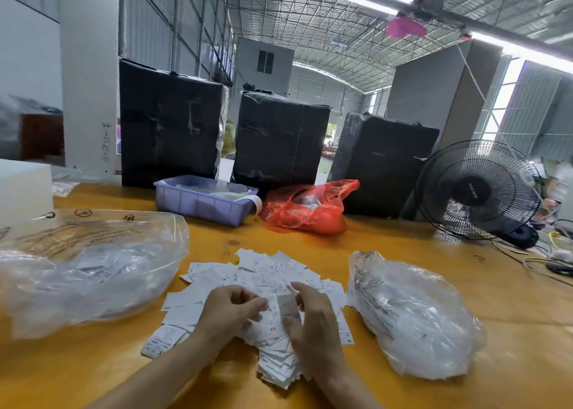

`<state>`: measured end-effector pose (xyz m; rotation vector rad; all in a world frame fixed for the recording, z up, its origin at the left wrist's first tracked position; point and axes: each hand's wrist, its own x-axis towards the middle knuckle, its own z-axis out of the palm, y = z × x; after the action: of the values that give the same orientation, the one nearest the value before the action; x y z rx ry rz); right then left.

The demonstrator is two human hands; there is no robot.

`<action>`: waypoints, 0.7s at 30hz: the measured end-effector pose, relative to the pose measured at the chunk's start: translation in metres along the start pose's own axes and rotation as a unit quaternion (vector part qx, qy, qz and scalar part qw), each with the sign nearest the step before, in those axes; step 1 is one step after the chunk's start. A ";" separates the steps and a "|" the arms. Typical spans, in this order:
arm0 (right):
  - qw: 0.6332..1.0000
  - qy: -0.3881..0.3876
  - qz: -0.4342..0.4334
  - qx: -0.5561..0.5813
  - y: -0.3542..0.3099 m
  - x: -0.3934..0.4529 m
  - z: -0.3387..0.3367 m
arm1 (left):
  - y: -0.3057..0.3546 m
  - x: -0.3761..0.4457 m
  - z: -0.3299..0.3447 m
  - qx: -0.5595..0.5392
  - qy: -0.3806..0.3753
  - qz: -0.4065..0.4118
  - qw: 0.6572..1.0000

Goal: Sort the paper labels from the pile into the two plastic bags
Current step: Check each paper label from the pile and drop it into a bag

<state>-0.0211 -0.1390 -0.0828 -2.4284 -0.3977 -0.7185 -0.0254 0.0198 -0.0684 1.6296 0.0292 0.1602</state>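
A: What carries it all?

B: A broad orange-yellow wooden worktop (403, 253). At its far edge stand three tall black-wrapped cartons (169, 123), with a black wire-caged table fan (477, 190) to their right.

A: And the bags?

B: A large clear plastic bag (90, 269) lies open on the left of the worktop, with white slips showing inside. A smaller clear plastic bag (412, 318) lies on the right, bulging, also with slips in it. Between them spreads the pile of white printed paper labels (263, 272), near both bags and touching the right one at its edge.

A: Anything behind the pile?

B: A lilac rectangular plastic tray (201, 202) and, just beside it to the right, a crumpled red plastic bag (307, 210).

A: The hands?

B: Both rest over the near half of the pile. The left hand (231, 311) has its fingers curled in a narrow grip, fingertips down among the labels; I cannot tell whether it pinches one. The right hand (313, 315) has fingers and thumb curled in a grip around a small upright white paper label (288, 306), held between the two hands just above the pile.
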 end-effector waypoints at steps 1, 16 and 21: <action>1.000 0.006 -0.001 0.019 -0.001 0.000 -0.002 | 0.002 -0.002 0.000 -0.001 -0.010 0.003 1.000; 0.900 0.012 0.147 0.410 -0.008 0.005 -0.039 | 0.010 -0.014 0.008 0.022 -0.147 -0.025 0.989; 0.916 0.007 0.118 0.384 -0.008 0.005 -0.040 | 0.012 -0.015 0.007 -0.003 -0.170 -0.037 0.985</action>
<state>-0.0364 -0.1563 -0.0485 -1.6815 -0.2957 -0.3690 -0.0399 0.0107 -0.0585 1.6292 -0.1716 -0.1766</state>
